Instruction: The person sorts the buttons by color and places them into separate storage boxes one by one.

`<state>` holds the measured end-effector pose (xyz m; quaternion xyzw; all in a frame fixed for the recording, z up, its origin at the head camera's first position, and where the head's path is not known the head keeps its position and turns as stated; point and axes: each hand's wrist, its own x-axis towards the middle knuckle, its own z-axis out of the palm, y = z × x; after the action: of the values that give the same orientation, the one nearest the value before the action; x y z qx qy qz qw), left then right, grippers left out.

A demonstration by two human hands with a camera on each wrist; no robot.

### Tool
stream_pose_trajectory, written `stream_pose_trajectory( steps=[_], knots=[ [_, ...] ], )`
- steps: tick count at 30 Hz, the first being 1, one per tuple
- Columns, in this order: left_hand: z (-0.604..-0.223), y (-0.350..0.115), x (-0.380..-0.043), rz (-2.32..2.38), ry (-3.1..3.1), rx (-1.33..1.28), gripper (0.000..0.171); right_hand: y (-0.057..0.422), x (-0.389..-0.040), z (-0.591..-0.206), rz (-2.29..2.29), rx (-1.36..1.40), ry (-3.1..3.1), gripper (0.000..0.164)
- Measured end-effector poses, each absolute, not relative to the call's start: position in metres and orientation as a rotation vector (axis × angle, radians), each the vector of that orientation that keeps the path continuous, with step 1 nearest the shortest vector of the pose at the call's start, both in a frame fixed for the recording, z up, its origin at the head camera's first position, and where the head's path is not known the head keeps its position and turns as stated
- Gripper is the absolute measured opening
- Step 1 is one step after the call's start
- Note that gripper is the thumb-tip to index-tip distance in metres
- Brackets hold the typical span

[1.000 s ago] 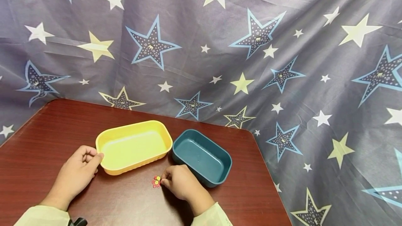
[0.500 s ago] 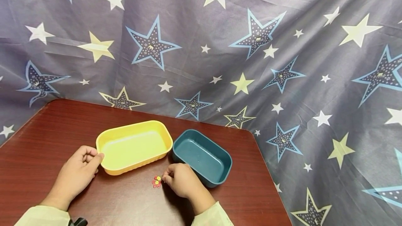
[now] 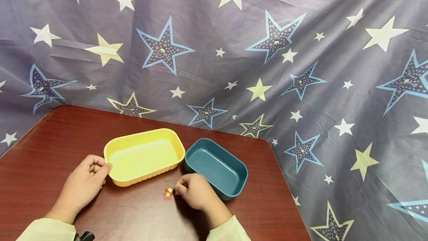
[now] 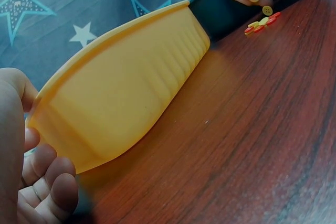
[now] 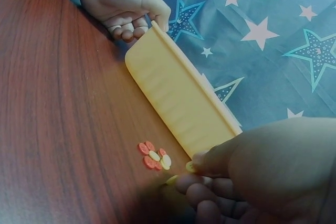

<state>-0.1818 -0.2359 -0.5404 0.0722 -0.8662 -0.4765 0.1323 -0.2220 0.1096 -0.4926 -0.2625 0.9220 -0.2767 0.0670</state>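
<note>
My left hand [image 3: 81, 185] pinches the rim at the left end of a yellow tub [image 3: 115, 176], thumb on top and the other fingers curled. Just right of several small red and yellow buttons [image 3: 167, 194], grouped like a flower on the table, is my right hand [image 3: 195, 192]. Its thumb and forefinger pinch a yellow button [image 5: 190, 167], seen at the thumb tip in the right wrist view. Another yellow button [image 4: 267, 10] shows just under those fingertips, its holes facing the left wrist camera. The flower has a yellow button [image 5: 154, 156] at its middle.
A dark teal tub [image 3: 215, 166] stands right of the yellow one, close behind my right hand. Both tubs rest on a reddish-brown wooden table [image 3: 60, 140]. A grey star-patterned cloth [image 3: 214, 47] hangs behind the table and along its right side.
My right hand has drawn slightly right, away from the button flower. The left hand keeps its grip on the yellow tub. The head view has shifted a little.
</note>
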Motion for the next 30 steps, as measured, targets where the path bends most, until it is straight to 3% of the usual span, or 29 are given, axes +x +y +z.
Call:
stream_pose_trajectory(
  steps=[30],
  knots=[
    [-0.538,-0.235,-0.181,-1.402,-2.515,0.223,0.035,0.108,-0.242,-0.456,-1.302,-0.622,2.437,0.018]
  ],
)
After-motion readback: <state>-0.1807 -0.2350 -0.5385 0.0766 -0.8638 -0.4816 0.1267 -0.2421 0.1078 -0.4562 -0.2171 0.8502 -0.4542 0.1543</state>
